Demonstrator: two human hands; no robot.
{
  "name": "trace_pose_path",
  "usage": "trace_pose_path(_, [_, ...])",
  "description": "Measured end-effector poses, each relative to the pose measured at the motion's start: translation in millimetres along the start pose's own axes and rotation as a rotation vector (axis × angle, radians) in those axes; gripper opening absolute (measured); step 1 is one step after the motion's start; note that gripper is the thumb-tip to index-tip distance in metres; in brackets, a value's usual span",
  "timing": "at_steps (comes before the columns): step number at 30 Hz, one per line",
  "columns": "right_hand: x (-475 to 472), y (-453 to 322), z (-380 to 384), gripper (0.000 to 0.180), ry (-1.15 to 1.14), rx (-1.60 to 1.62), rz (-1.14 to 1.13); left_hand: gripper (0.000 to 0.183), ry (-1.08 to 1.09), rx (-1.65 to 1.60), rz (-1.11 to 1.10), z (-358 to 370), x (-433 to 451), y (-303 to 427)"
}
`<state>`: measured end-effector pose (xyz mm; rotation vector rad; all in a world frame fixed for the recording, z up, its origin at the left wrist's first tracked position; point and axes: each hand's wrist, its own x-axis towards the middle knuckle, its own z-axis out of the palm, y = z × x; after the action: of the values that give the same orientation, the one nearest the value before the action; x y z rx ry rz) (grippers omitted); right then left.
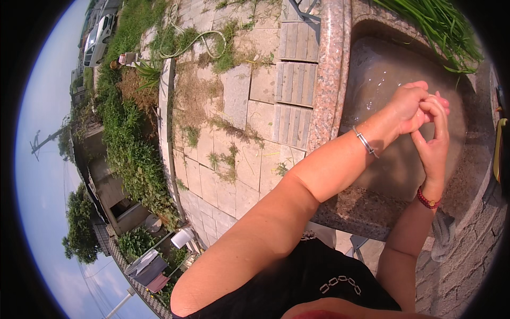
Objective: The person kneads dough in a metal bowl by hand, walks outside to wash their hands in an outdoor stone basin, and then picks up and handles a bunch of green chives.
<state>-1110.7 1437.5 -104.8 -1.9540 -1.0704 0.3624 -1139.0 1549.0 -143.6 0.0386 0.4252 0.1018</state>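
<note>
My left hand (413,105), with a silver bangle on its wrist, touches my right hand (436,125) above a speckled stone basin (330,75). The fingers of my right hand are curled over those of my left, and its thumb touches the left hand. A red beaded bracelet is on my right wrist. No object shows between the hands; the overlapping fingers hide the palms. Cloudy brownish water (374,91) lies in the basin below them. Long green leaves (442,36) rest on the basin's far right rim.
A grey mesh cloth or bag (442,235) hangs by the basin's near right corner. A yellow-edged thing (498,149) stands at the right edge. Left of the basin are paving slabs (235,95) with weeds and a coiled hose (201,36).
</note>
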Motion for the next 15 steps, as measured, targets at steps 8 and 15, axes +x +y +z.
trace_pose_path(8, [-6.6,14.4,-9.9,0.031,0.057,0.41,0.139,0.01,-0.179,0.611,0.097,-0.9,-1.0,-2.9])
trace_pose_path(15, [-7.8,17.3,-15.7,0.02,0.01,0.498,0.2,0.016,-0.091,0.87,0.199,5.3,-9.0,-4.7])
